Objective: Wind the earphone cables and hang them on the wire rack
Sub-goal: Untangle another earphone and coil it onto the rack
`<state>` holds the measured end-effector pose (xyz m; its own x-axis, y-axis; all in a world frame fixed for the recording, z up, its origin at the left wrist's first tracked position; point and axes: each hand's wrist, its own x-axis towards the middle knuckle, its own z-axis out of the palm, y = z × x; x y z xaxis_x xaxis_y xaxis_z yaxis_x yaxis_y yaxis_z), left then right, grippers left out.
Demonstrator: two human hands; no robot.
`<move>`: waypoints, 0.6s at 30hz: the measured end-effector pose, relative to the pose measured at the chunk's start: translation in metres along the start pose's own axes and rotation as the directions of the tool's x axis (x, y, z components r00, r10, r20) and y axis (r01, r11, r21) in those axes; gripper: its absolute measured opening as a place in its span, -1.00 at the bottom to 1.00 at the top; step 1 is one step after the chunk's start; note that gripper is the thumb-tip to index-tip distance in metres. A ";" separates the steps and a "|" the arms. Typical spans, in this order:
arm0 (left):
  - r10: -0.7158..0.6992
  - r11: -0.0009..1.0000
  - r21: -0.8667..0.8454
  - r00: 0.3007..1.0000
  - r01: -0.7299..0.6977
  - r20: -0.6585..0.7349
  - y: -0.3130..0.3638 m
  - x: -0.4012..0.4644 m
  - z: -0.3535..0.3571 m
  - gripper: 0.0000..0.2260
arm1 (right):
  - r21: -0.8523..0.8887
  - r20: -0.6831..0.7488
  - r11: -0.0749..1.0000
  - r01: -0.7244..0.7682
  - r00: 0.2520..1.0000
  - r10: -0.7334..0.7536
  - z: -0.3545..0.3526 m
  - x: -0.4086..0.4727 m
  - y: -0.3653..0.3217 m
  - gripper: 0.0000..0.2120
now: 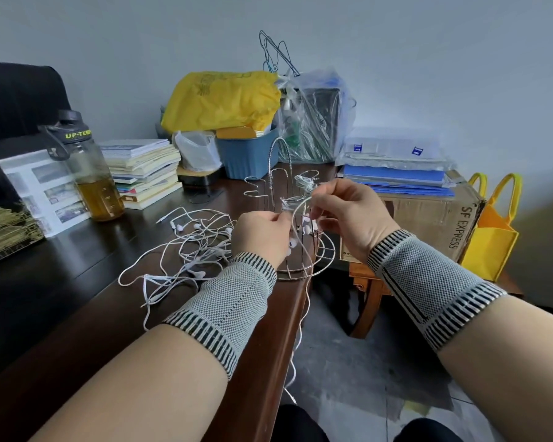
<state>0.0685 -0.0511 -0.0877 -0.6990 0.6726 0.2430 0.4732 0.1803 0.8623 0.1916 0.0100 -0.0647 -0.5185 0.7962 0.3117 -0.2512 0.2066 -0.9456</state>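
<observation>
Beyond the hands, a blue tub (248, 157) sits at the back of the dark table (77, 282), a yellow-edged book or box poking out of its top and a yellow bag (221, 100) slumped over it. Just right of the tub a clear plastic bag (316, 122) holds a dark box and some wire hangers. Farther right, flat clear cases and blue folders (396, 178) lie stacked on a cardboard carton (434, 224), with a yellow tote (492, 237) beside that.

Both hands are raised over the table's near corner, directly in front of the wire rack (288, 199), hiding much of it. The left hand (259, 232) has its fingers curled, pinching a white earphone cable (296, 212); the right hand (348, 212) pinches the same cable a little higher, close to the left. The cable's loose end trails down past the table edge toward the floor. One wound bundle (304, 181) already hangs on a rack arm just above the right hand.

Left of the left hand lies a tangle of more white earphones (192, 247). Farther left stand a bottle (90, 173) of amber liquid and a pile of books (144, 173).
</observation>
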 end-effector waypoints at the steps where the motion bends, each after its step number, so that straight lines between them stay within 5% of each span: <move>1: 0.020 0.999 0.050 1.000 -0.020 -0.001 0.000 0.000 -0.002 -0.62 | -0.046 -0.003 0.999 0.011 1.000 -0.011 0.000 0.002 0.001 -0.82; 6: 0.122 0.973 0.202 0.991 -0.108 -0.058 0.001 -0.001 -0.012 -0.69 | -0.088 0.006 0.996 0.003 1.000 -0.003 0.003 0.006 0.007 -0.82; 11: 0.140 0.987 -0.071 0.990 -0.141 -0.021 0.004 -0.007 -0.019 -0.74 | -0.016 -0.010 0.999 -0.050 0.999 0.050 0.002 0.008 0.011 -0.82; 18: 0.230 0.973 -0.023 0.964 -0.229 0.133 0.005 -0.010 -0.022 -0.87 | -0.005 -0.016 0.999 -0.054 0.998 0.054 0.001 0.010 0.013 -0.83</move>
<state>0.0659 -0.0724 -0.0758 -0.4937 0.7854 0.3733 0.6080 0.0048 0.7939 0.1827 0.0201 -0.0741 -0.5178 0.8155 0.2585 -0.2191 0.1657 -0.9615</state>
